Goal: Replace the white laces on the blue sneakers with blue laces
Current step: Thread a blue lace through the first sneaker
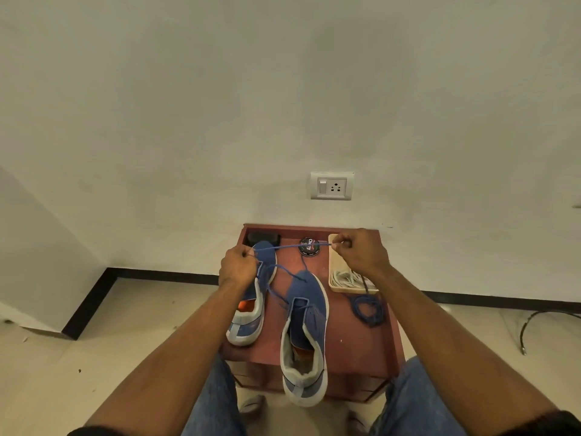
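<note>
Two blue sneakers stand on a small red table (pixel 352 347). The right sneaker (pixel 306 335) points away from me, its heel over the near edge, with a blue lace (pixel 290 247) threaded through its lowest eyelets. My left hand (pixel 237 267) pinches one stretch of that lace above the left sneaker (pixel 251 309). My right hand (pixel 360 251) pinches the other end, so the lace runs taut between both hands. A second blue lace (pixel 367 309) lies coiled on the table at the right. White laces (pixel 345 278) lie in a cream tray (pixel 333 262).
A round black polish tin (pixel 309 246) sits at the back of the table, with a dark object (pixel 263 238) in the back left corner. A wall with a socket (pixel 332 185) is right behind. A black cable (pixel 534 322) lies on the floor at right.
</note>
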